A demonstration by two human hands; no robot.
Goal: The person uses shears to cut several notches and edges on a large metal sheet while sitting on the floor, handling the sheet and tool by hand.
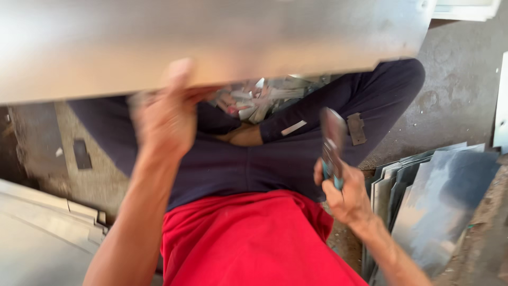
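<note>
1. Large flat grey sheet of metal (211,42) spans the top of the view, across the seated person's knees. Judged stiff but springy, broad enough to flex and wobble; its edges look thin and likely sharp, the face smooth and slippery. A grip along the near edge, thumb on top, seems the safest hold.
2. Stack of cut grey metal sheets (434,201) leans at the person's right on the concrete floor (460,79); more pale panels (37,233) lie at the left.
3. Left hand (166,114), blurred, is closed over the near edge of the big sheet, thumb up on its face, fingers seemingly under.
4. Right hand (344,193) is wrapped tight around the teal-handled metal snips (332,145), blades pointing up towards the sheet, not touching it. Tool looks compact, rigid, heavy for its size.
5. No real container here; a loose heap of bright metal offcuts (264,98) sits on the floor between the legs, below the sheet.
</note>
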